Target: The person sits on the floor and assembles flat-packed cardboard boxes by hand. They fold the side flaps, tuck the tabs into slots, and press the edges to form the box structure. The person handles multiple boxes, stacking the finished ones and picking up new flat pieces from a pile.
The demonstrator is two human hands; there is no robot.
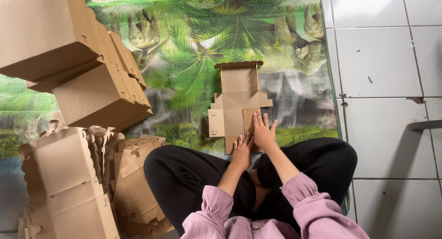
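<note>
One flat blank [238,108] lies on the mat [193,82], just beyond my knees. Its long axis runs near to far. Its scalloped flap points to the far end; its near end sits under my hands. Side tabs stick out left and right around mid-length.

My right hand [264,133] rests palm down on the near right part of the blank, fingers spread apart and flat. My left hand [242,149] lies just beside it, touching the near edge of the blank, fingers held together and extended. Neither hand grips anything.

Left of the blank, well apart, two folded boxes [92,87] are stacked at the far left. Nearer, at the left edge, more folded boxes [64,184] stand beside a pile of blanks [138,184], which lies against my left knee.

My legs [184,174], in black, are crossed below the blank; pink sleeves [304,202] cover my forearms. White tile floor [386,59] lies right of the mat. Between my hands and the far flap, I see the blank's surface uncovered.
</note>
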